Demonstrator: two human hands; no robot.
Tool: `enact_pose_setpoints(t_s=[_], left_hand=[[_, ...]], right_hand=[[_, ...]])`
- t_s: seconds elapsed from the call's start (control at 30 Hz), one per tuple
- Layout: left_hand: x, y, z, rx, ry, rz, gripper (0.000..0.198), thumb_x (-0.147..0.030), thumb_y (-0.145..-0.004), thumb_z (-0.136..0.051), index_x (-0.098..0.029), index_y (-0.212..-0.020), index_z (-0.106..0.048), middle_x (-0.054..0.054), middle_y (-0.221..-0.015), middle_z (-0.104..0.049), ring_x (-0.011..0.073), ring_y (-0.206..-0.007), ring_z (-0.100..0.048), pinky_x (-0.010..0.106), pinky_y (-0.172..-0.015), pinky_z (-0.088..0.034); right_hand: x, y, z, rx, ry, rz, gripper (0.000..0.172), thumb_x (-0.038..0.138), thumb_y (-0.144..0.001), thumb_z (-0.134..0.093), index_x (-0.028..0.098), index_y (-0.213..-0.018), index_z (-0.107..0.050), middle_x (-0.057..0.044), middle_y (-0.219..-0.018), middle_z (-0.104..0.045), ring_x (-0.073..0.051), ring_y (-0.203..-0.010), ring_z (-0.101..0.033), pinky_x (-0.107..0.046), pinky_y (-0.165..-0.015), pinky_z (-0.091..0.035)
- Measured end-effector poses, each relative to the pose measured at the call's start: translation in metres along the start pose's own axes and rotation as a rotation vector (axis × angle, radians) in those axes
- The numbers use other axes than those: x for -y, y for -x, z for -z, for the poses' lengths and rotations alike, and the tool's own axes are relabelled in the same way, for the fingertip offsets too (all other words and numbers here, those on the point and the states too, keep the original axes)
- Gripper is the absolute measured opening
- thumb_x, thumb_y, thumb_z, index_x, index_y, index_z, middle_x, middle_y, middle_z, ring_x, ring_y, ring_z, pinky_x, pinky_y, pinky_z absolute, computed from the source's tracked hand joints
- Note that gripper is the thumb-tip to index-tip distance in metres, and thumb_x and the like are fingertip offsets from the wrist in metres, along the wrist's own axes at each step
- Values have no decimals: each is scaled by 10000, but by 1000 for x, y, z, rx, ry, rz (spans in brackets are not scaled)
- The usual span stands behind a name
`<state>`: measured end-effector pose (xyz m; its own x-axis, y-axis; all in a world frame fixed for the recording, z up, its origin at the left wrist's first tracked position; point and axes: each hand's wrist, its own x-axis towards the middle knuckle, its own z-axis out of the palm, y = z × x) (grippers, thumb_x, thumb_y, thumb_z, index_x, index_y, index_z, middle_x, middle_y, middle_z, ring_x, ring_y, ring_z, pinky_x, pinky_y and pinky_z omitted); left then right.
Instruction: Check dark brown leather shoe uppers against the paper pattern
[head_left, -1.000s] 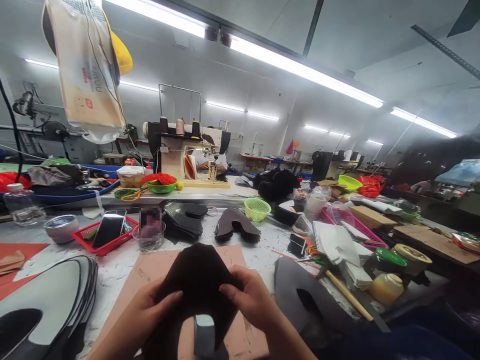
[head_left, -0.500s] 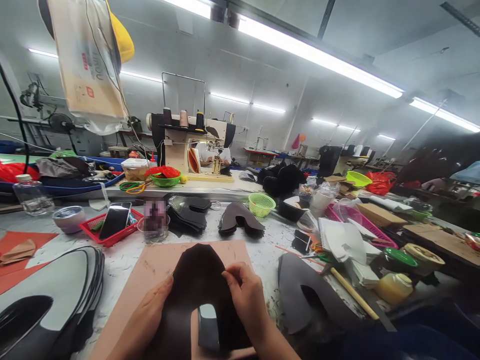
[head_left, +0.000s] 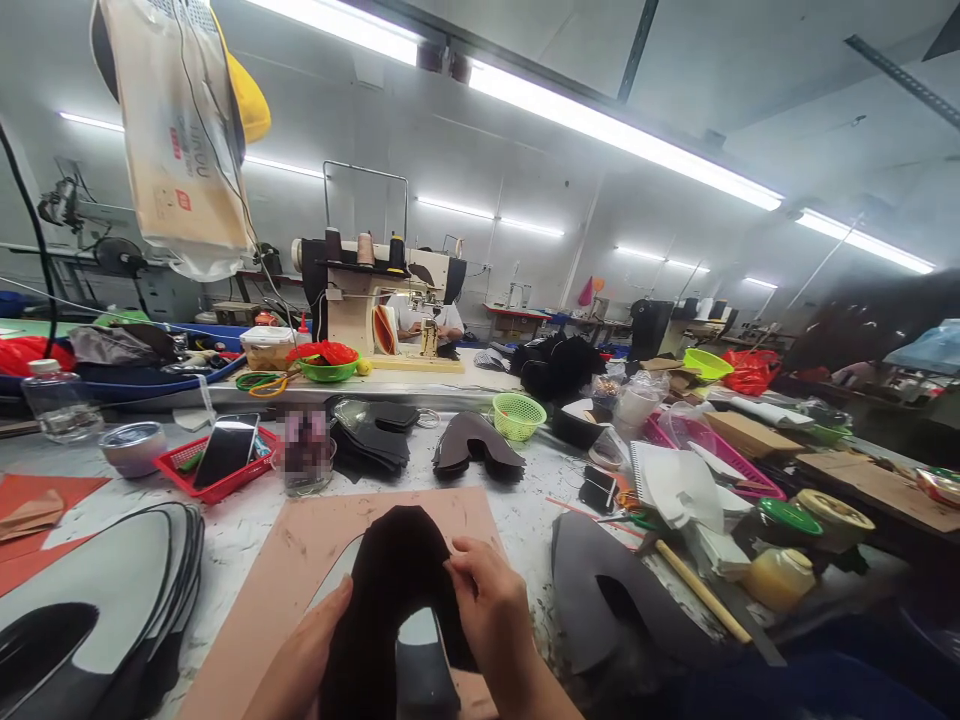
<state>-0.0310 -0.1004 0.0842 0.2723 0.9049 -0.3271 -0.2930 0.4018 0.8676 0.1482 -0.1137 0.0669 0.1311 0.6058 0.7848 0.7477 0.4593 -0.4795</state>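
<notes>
Workbench (head_left: 529,520), seen over the worker's hands. U-shaped black piece (head_left: 397,560) at lower centre of the frame, curved end up, above a pink sheet (head_left: 472,510). Right hand (head_left: 491,605): thumb and fingers together, pinched on the piece's right edge. Left hand (head_left: 319,630): laid along the left edge; cannot tell whether its fingers close on the underside. A white-and-dark part (head_left: 420,650) shows through the opening. Stack of white-faced pieces (head_left: 127,555) at lower left; grey U-shaped pieces (head_left: 581,570) right of the right hand. Beyond, middle left: red basket (head_left: 217,490) holding a phone (head_left: 227,448). Sewing machine (head_left: 349,320) above centre, a person in white (head_left: 452,318) partly hidden behind it.
</notes>
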Motion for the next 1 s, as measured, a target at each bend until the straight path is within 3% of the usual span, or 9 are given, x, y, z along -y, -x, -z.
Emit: enact_pose_setpoints(t_s=[0.13,0.27,0.37,0.5,0.73,0.87,1.0], left_hand=[[6,0,-1,159,-60,123,563,-577,-744,-427,-109,-994,-616,112,-788,-680,287,-867,-615,383,-738,-500],[19,-7,5,154,-87,85,648,-626,-759,-332,-124,-1095,-567,118,-893,-673,283,-959,-584,373,-796,-486],[26,-9,5,116,-60,49,602,-594,-773,-355,-145,-1128,-543,105,-945,-665,277,-976,-577,348,-794,-496],[21,0,-2,135,-19,100,556,-554,-779,-395,-129,-1097,-558,103,-911,-673,275,-939,-596,339,-763,-513],[1,19,-19,333,214,341,504,-518,-762,-448,-81,-954,-612,113,-850,-677,272,-926,-599,358,-790,-492],[7,19,-16,316,286,328,455,-482,-767,-474,-79,-920,-620,109,-858,-676,248,-906,-606,343,-836,-460],[8,23,-12,385,432,364,412,-422,-785,-465,-74,-935,-626,112,-897,-672,252,-948,-588,335,-850,-443]], right_hand=[[2,2,3,-83,209,240,207,54,-769,-420,195,-696,-554,-79,-916,-642,-165,-773,-606,-272,-619,-490],[5,6,7,-63,228,370,201,37,-745,-426,191,-694,-545,-49,-788,-615,-161,-708,-552,-302,-622,-448],[4,9,8,-54,217,380,205,27,-742,-421,190,-676,-526,-24,-710,-580,-137,-645,-510,-276,-585,-409],[3,9,11,-61,219,374,197,31,-743,-447,193,-645,-501,-11,-694,-563,-130,-653,-497,-268,-599,-390],[2,10,14,-41,220,358,183,45,-760,-477,193,-658,-513,-9,-690,-560,-126,-654,-491,-267,-603,-391],[2,13,12,-39,213,340,162,57,-771,-495,184,-674,-522,-13,-683,-563,-128,-655,-494,-270,-606,-389],[5,13,13,-62,204,333,152,70,-773,-511,182,-672,-526,-11,-666,-562,-129,-646,-506,-275,-606,-381]])
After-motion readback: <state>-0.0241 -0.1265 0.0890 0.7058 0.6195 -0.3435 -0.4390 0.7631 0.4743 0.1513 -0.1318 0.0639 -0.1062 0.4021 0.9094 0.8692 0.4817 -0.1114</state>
